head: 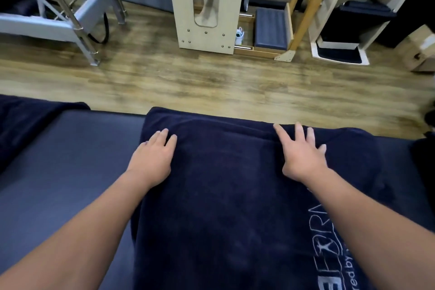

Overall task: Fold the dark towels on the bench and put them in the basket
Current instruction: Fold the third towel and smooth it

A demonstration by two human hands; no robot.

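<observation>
Head view: my left hand (150,160) and right hand (303,155) press flat, fingers straight, gripping nothing, equally near the far edge of the dark towel (223,195), whose long axis runs toward me along the bench (70,160).

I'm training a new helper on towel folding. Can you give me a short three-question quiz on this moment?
1. True or false: both hands lie flat on the dark towel.
2. Which hand has its fingers spread wider: A) left hand B) right hand?
3. Fill in: white lettering shows on the towel near the person's ____ forearm.

Key: 1 true. 2 B. 3 right.
</observation>
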